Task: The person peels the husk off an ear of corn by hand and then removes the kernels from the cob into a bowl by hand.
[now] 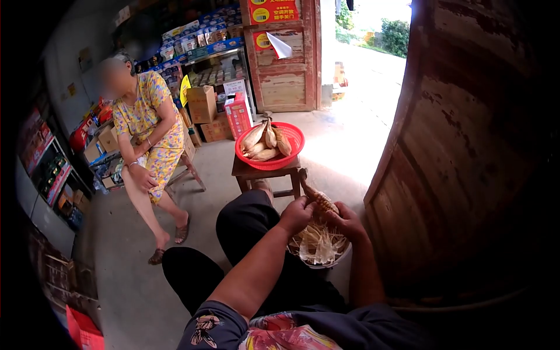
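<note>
An ear of corn (325, 202) is held tilted between my two hands, with pale kernels bare on its lower part and brownish husk gathered toward its upper end. My left hand (296, 215) is closed on its left side. On the other side, my right hand (345, 221) grips it near the lower end, fingers partly hidden. Directly below both hands sits a container (322, 266) heaped with dry, stripped corn husks (318, 242). Farther forward, a red plastic basket (300, 153) holds several ears of corn (254, 137) in dry husks.
The basket rests on a small wooden stool (237, 169). Another person (153, 111) in yellow patterned clothes sits at the left. Cardboard boxes (202, 105) and stocked shelves (201, 44) stand behind. A worn wooden door (426, 157) flanks my right side, beside a bright doorway.
</note>
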A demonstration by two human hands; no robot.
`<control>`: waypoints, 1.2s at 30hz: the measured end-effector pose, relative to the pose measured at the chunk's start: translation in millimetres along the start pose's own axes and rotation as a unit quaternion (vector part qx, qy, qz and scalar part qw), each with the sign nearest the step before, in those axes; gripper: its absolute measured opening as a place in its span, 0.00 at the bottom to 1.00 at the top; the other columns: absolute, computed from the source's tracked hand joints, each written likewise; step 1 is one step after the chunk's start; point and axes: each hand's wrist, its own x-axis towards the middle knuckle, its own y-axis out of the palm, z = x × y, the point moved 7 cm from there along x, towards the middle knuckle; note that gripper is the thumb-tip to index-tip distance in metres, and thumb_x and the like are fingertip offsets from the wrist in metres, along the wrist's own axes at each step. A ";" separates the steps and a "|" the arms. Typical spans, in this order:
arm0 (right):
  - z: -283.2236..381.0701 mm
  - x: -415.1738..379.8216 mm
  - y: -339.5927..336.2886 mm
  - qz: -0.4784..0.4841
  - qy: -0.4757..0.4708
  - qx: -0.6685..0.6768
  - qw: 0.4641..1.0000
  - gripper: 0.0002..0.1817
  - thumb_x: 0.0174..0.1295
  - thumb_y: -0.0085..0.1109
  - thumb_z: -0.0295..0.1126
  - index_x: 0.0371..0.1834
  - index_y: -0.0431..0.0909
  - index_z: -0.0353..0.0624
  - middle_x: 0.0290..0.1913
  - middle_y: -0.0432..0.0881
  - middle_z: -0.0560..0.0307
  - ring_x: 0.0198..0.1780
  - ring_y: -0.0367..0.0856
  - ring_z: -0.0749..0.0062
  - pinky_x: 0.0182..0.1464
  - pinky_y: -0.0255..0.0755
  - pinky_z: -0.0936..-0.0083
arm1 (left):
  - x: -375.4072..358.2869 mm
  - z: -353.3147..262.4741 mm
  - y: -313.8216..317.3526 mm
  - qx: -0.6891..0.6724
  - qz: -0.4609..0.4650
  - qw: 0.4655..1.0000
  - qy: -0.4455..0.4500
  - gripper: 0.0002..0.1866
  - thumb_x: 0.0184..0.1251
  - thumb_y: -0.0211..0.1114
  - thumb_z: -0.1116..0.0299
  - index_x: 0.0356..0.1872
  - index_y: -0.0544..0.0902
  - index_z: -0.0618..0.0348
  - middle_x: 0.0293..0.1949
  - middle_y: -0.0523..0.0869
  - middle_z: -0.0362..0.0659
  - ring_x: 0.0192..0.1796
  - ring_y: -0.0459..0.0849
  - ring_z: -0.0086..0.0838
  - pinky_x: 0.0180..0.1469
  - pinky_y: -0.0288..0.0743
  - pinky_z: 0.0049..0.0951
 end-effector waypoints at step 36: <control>29.6 -7.5 -25.1 -0.026 -0.084 0.154 0.984 0.19 0.73 0.52 0.42 0.56 0.69 0.37 0.43 0.82 0.53 0.41 0.80 0.74 0.45 0.74 0.78 | 11.4 14.3 -9.9 -0.067 -0.076 0.994 -0.051 0.37 0.58 0.59 0.76 0.72 0.60 0.59 0.61 0.74 0.50 0.42 0.84 0.33 0.40 0.80 0.31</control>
